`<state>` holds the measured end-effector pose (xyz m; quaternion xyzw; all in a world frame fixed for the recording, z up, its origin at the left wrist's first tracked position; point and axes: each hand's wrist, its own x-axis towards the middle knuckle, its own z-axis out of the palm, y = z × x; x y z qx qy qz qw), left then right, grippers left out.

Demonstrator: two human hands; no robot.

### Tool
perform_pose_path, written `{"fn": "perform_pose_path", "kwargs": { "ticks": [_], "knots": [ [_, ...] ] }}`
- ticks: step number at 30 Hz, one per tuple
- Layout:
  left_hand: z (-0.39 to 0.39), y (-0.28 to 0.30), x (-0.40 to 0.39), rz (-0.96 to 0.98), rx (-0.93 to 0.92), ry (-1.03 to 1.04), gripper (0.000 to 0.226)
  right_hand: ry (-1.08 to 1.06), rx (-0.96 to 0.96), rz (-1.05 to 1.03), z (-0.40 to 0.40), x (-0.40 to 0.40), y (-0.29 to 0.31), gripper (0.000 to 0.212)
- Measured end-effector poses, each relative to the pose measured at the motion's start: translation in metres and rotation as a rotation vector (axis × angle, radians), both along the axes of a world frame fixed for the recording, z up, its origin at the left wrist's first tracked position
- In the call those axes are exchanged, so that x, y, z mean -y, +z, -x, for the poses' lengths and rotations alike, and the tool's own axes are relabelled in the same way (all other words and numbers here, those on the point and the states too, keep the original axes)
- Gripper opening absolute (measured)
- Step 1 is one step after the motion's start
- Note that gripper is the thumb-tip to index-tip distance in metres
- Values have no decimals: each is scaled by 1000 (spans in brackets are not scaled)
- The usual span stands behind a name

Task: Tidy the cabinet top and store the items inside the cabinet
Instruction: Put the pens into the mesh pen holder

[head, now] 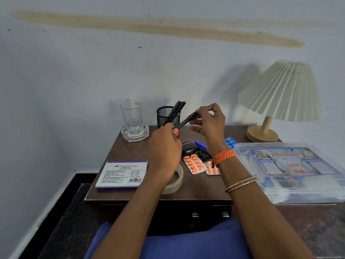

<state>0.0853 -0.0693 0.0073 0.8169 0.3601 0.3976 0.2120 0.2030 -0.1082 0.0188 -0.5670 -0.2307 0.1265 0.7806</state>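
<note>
Near the centre of the frame, both hands hold one black pen (pixel 186 120) slantwise in the air above the dark brown counter (pixel 196 191): the left hand (pixel 164 146) pinches its lower end, and the right hand (pixel 211 120) grips its upper end between thumb and fingers. Just behind the pen stands a black mesh pen holder (pixel 168 116) with several dark pens leaning in it. To the left of that, a clear glass (pixel 131 116) sits in a glass dish (pixel 134 134). At lower left on the counter lies a white stamp pad box (pixel 122 174), and beside it a roll of masking tape (pixel 175 182), partly hidden by the left wrist. Under the hands lie a small black case (pixel 189 147), a blue marker (pixel 200 144), two orange pill strips (pixel 195 163) and a blue pill strip (pixel 230 142). At right, a clear first aid box (pixel 291 171) overhangs the counter's edge, with a pleated lamp (pixel 281 94) behind it.
</note>
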Motion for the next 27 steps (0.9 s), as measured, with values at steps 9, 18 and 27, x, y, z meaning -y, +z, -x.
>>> {"fn": "perform_pose_path", "kwargs": {
  "ticks": [9,18,27],
  "knots": [
    [-15,1,32,-49,-94,67,16,-184,3,-8,-4,-2,-2,27],
    [-9,-2,5,-46,-109,21,15,-128,-18,-15,-3,-8,-15,23],
    [12,-8,-49,124,-4,50,37,-410,295,-120,-12,-15,-1,15]
  ]
}}
